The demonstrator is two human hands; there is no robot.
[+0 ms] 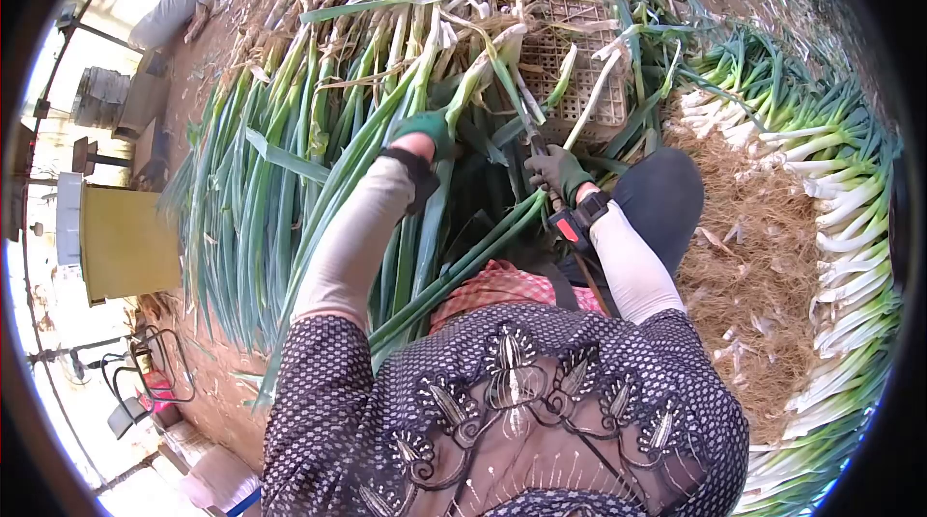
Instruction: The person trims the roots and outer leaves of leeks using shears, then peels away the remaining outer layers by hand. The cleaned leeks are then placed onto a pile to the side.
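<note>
My left hand (425,134), in a green glove, is closed around a leek (470,84) at the edge of a large heap. My right hand (560,172), in a grey and green glove, has its fingers wrapped around a long, thin, dark tool (531,126); I cannot make out its kind. Long green leek leaves (463,266) run from beside my right hand down toward my lap. The heap of untrimmed leeks (261,160) spreads to the left, with roots and dry leaves at the far end. Palms and some fingertips are hidden.
A plastic crate (579,63) with loose leeks on it lies ahead. On the right, cleaned leeks (845,198) form a curved row around a pile of cut roots (748,276). A yellow container (130,245) stands at the left. My bent knee (661,194) is beside my right hand.
</note>
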